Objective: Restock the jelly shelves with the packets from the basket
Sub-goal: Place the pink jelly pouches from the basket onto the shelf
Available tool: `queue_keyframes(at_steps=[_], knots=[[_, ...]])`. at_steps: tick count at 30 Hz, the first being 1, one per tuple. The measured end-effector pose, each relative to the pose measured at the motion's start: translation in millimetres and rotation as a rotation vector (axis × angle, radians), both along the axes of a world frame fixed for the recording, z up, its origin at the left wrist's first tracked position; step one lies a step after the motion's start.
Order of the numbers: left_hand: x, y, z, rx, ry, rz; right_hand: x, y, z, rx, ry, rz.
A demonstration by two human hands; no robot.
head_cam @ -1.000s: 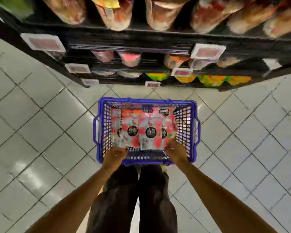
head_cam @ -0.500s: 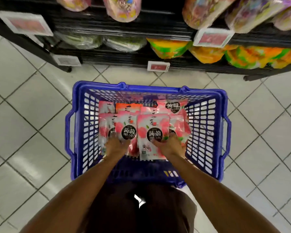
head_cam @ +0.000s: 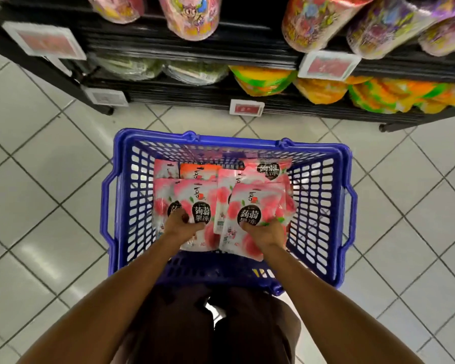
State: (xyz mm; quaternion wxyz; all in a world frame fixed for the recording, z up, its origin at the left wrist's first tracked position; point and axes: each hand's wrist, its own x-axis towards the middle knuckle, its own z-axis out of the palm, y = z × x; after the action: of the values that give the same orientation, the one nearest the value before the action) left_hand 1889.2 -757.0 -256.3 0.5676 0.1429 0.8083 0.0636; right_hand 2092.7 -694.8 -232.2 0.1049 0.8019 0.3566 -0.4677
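Left hand (head_cam: pixel 182 227) has its fingers curled round a pink jelly packet (head_cam: pixel 195 193), and right hand (head_cam: pixel 265 232) is pinching a second packet (head_cam: pixel 256 199), both down in the blue basket (head_cam: pixel 121 195) on the floor. I'd lift straight up so the neighbouring packets don't snag, then go for the shelves (head_cam: pixel 189 94).

Blue lattice basket (head_cam: pixel 121 206), pink-and-white packets (head_cam: pixel 258 203), orange-green bags (head_cam: pixel 263 80)

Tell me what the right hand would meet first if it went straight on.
The right hand, gripping one packet, would probably meet the pink packets piled ahead, then the far wall of the basket.
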Motion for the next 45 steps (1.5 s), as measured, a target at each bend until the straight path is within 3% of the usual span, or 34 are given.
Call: queue_keyframes(at_steps=[4,9,14,18,24,33,39,45], knots=[[-5,-6,80,0.073,-0.046,0.303,8,3,67,-0.002,0.081,-0.127],[-14,6,236,0.161,-0.241,0.387,19,13,215,0.169,0.321,-0.407],[-22,48,413,0.304,-0.363,0.345,25,45,384,0.223,0.554,-0.468],[-30,69,535,0.492,-0.412,0.258,30,64,509,0.381,0.722,-0.301],[-31,94,681,0.793,-0.303,0.049,31,76,653,0.629,0.839,-0.206],[-36,120,808,1.101,-0.233,-0.084,36,85,771,0.939,0.956,-0.184],[-35,126,847,1.219,-0.211,-0.194,34,80,813,1.118,0.963,-0.153],[-27,136,876,1.34,-0.267,-0.166,43,81,841,1.229,1.0,-0.163]])
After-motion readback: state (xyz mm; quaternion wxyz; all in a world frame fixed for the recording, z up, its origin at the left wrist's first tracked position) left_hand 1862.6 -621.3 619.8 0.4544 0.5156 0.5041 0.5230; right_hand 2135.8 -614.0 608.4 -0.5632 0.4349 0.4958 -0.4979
